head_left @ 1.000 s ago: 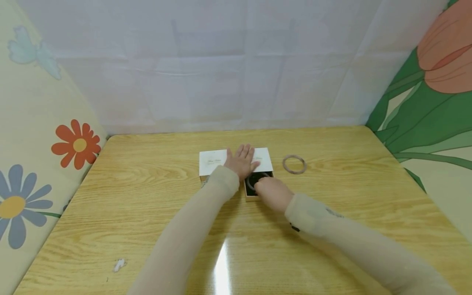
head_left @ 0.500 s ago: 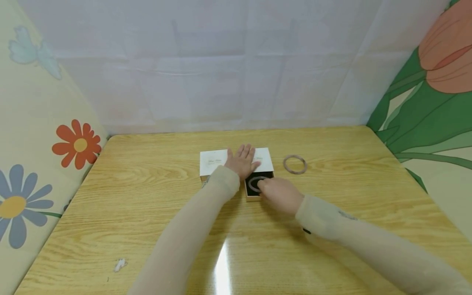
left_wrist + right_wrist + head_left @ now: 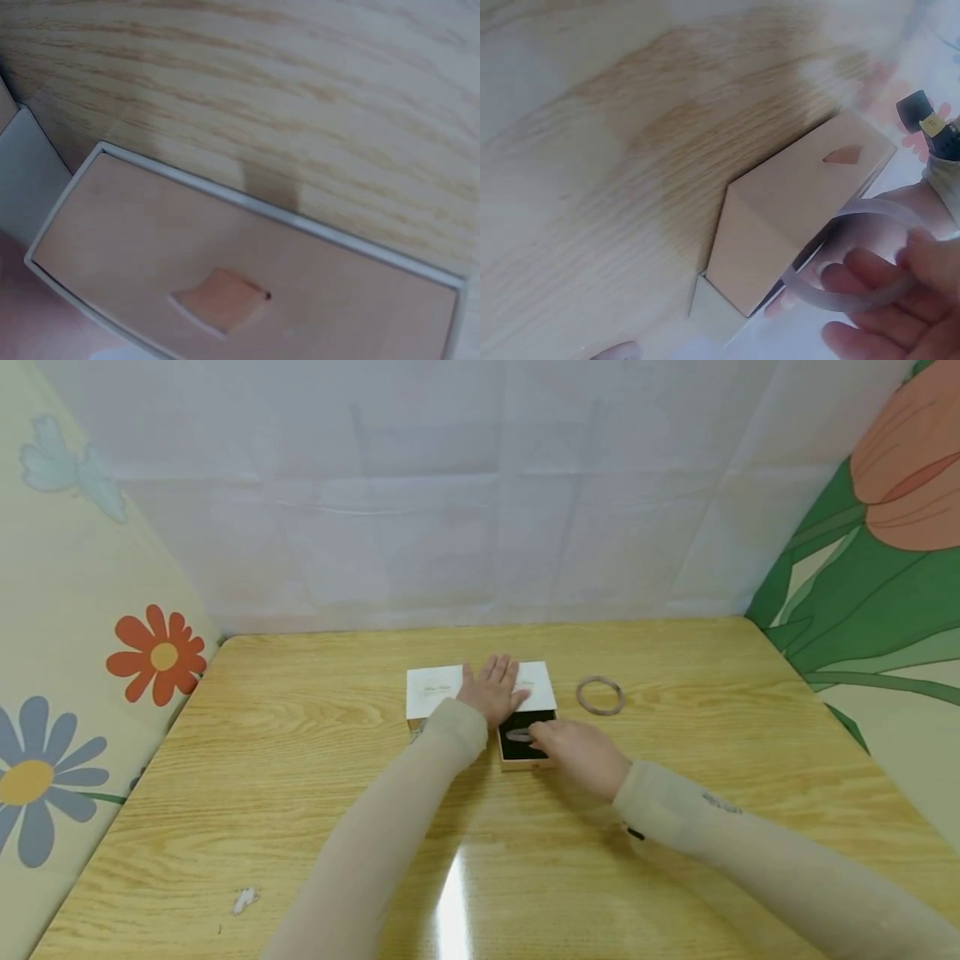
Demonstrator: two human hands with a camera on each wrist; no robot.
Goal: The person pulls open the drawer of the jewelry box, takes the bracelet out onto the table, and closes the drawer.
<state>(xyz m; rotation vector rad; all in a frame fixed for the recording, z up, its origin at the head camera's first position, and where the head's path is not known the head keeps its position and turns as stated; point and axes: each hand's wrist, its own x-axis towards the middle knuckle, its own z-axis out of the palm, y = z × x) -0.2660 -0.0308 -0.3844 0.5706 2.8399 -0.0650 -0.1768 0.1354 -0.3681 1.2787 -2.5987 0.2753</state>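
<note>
My left hand (image 3: 491, 693) lies with spread, straight fingers across two white boxes, a left one (image 3: 431, 692) and a right one (image 3: 538, 693). The right box's drawer (image 3: 525, 766), lined in black, is pulled out toward me. My right hand (image 3: 581, 756) pinches a pale purplish bangle (image 3: 817, 298) between thumb and fingers. That bangle stands tilted, its far side dipping into the drawer. In the left wrist view, a peach drawer front (image 3: 127, 217) with a small pull tab (image 3: 225, 300) sits flush inside its white sleeve.
A second bangle (image 3: 579, 695) lies flat on the wooden table (image 3: 300, 760), right of the boxes. A white hanging sheet (image 3: 450, 527) rises behind the table's far edge. A pale worn patch (image 3: 243, 900) marks the table at the front left.
My right hand has shifted a little to the right, and the bangle it pinches has tipped from nearly flat to a steeper tilt. My left hand has stayed on the boxes.
</note>
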